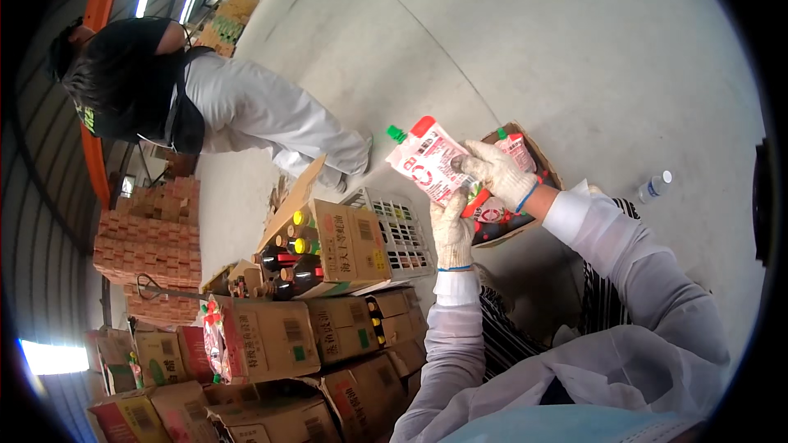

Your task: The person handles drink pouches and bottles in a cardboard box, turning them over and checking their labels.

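Between my two gloved hands is a white and red spouted pouch (425,163) with a green screw cap, its printed side facing up. My left hand (452,231), in an off-white knit glove, grips the pouch's lower edge. The glove of my right hand (495,175) is stained at the thumb, which presses on the pouch's right end. Beneath them an open cardboard box (551,166) stands on the floor. It holds several more pouches, among them one with a green cap (517,151) and a red one (490,210), partly hidden by my hands.
Left of my arms, stacked cartons hold bottles; an open carton (354,246) of dark bottles tops them beside a white plastic crate (400,234). A clear plastic bottle (654,187) lies on the concrete floor (554,31). Another person (240,104) stands at the upper left, near stacked boxes (151,240).
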`<action>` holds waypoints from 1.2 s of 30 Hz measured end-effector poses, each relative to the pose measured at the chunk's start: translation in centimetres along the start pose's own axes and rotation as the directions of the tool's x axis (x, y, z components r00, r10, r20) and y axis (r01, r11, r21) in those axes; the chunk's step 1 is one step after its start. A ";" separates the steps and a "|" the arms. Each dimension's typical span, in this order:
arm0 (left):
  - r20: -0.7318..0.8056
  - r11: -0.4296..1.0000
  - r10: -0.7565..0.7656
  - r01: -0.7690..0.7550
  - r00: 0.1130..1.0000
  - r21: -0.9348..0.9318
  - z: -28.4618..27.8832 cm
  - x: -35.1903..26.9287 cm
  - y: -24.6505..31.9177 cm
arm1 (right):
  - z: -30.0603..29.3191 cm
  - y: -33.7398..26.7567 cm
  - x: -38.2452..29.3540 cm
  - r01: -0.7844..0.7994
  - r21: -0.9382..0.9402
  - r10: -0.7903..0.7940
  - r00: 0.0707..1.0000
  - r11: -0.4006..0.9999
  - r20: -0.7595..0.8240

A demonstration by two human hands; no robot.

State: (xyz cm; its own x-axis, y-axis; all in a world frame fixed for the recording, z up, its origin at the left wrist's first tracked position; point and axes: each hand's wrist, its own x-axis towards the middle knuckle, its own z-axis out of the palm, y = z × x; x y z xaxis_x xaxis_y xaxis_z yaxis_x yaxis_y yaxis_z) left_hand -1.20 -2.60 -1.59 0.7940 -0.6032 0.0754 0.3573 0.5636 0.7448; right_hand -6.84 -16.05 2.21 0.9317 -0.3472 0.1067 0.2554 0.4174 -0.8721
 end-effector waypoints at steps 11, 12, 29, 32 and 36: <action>0.012 0.969 -0.158 0.153 0.987 0.196 1.3 -0.7 -1.4 | -2.9 -1.4 2.6 0.015 0.448 -0.002 1.000 0.894 -0.030; -0.005 0.981 -0.127 0.126 0.992 0.147 1.8 -0.7 -1.4 | -2.6 -1.6 2.7 0.041 0.472 -0.030 0.999 0.880 -0.031; -0.215 0.992 0.112 -0.096 0.970 0.080 0.9 0.9 0.5 | -0.2 1.3 0.4 -0.314 -0.321 0.301 0.949 0.894 -0.092; -0.196 0.985 0.150 -0.129 0.969 0.116 1.0 0.6 0.8 | 0.4 0.8 -0.4 -0.402 0.027 0.402 0.916 0.915 0.008; -0.087 0.979 0.140 -0.125 0.986 0.163 2.9 0.0 0.0 | -0.5 0.0 0.1 -0.146 0.114 0.156 0.984 0.983 -0.082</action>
State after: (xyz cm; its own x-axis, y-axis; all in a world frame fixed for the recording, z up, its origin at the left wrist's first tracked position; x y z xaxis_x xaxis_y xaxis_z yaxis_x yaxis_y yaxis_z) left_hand -2.57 -4.24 0.33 0.8759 -0.4670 0.1214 0.1705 0.5348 0.8276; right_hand -6.82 -16.49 1.95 0.9358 -0.3455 -0.0702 0.1442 0.5566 -0.8182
